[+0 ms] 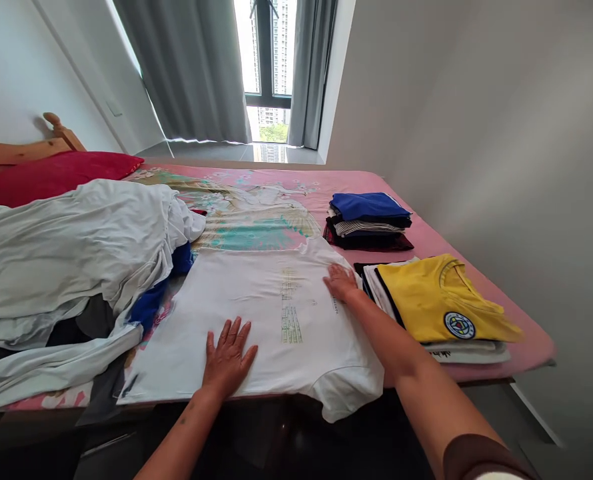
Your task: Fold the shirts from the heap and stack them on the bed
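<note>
A white T-shirt [246,287] with printed lettering lies spread sideways on the bed, its collar end toward the right. One sleeve hangs over the near edge of the bed. My left hand [228,353] rests flat on the shirt's near side, fingers spread. Farther off, my right hand [341,283] lies palm down on the shirt near its right end, fingers stretched out. Neither hand grips the cloth. Just right of my right forearm is a folded yellow T-shirt [416,293] with a round badge, on top of a stack of folded clothes.
A heap of loose white clothes [76,240] covers the bed's left side, with blue and black pieces under it. Another folded stack, topped by a blue garment [369,205], stands at the back right. A red pillow [71,170] lies far left. Grey curtains [191,73] flank the window.
</note>
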`<state>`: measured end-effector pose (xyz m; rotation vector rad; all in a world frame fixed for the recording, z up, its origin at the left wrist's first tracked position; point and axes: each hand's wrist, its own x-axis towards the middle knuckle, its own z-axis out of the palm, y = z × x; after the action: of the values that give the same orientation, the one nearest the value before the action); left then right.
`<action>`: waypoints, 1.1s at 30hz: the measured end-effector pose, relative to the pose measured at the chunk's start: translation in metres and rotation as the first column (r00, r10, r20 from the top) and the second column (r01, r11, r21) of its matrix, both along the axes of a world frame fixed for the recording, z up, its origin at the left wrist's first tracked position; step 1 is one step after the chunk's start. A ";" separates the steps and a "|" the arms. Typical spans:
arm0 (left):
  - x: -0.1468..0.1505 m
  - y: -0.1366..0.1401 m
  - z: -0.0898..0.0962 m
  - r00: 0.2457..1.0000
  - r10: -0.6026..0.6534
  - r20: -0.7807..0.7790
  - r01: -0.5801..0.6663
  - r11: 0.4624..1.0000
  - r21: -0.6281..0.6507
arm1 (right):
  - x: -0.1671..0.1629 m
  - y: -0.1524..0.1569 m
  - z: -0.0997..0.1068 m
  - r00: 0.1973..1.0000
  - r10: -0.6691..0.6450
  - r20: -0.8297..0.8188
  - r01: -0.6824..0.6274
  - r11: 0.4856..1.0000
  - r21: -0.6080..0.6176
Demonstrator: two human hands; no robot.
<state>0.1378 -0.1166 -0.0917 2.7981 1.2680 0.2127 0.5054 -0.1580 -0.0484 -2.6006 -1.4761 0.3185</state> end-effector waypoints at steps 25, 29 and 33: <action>-0.001 0.000 -0.001 0.999 -0.010 0.050 0.010 1.000 -0.001 | -0.136 0.002 -0.043 0.905 0.424 -0.037 -0.412 0.895 0.171; 0.002 0.000 0.001 0.999 0.007 0.052 -0.006 1.000 -0.019 | -0.069 -0.061 -0.049 0.998 -0.045 0.034 0.041 0.991 0.131; 0.004 -0.001 0.001 0.999 0.018 0.042 -0.017 1.000 -0.026 | -0.055 -0.107 -0.048 0.947 -0.305 0.098 0.282 0.939 0.199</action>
<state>0.1415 -0.1172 -0.0909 2.7468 1.2772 0.2528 0.4499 -0.2648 -0.0961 -2.6782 -1.0640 -0.0170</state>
